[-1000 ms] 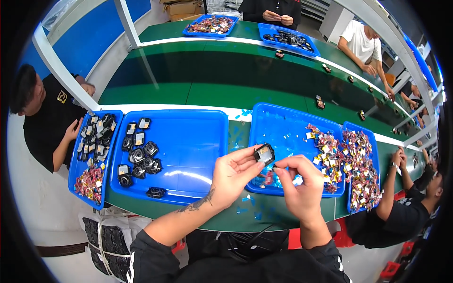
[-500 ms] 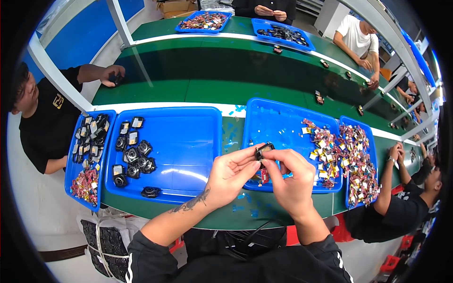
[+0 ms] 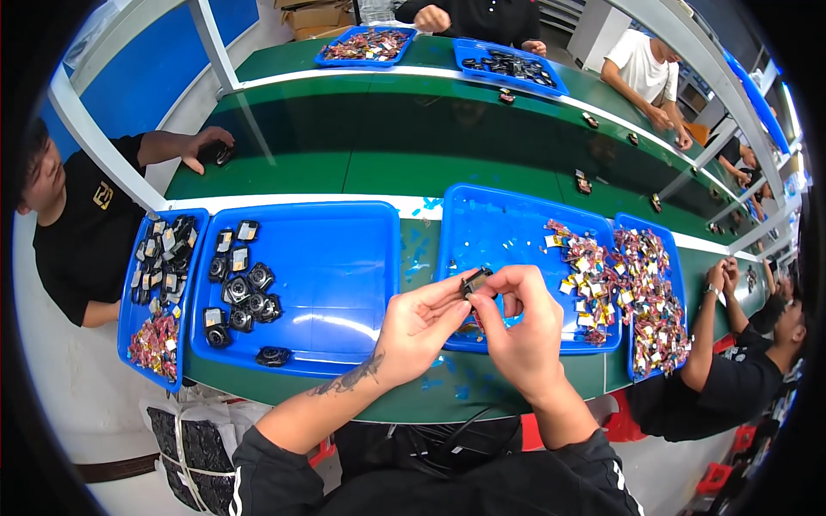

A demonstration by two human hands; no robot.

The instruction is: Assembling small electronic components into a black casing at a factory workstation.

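Both my hands meet over the front edge of a blue tray (image 3: 508, 232). My left hand (image 3: 422, 322) and my right hand (image 3: 520, 322) pinch one small black part (image 3: 472, 281) between their fingertips, and a thin red wire hangs under it. Several small wired pieces in red, yellow and white (image 3: 585, 279) lie heaped at the right side of that tray. To my left another blue tray (image 3: 344, 267) holds several black round parts (image 3: 241, 297) along its left side.
A green conveyor belt (image 3: 387, 146) runs behind the trays with single black parts on it. A person in black sits at my left with a hand on the belt, another at my right beside a tray of wired pieces (image 3: 654, 301). More people work across the belt.
My hands have stayed together on the black part and turned it slightly. The person at my left has stretched an arm out onto the belt.
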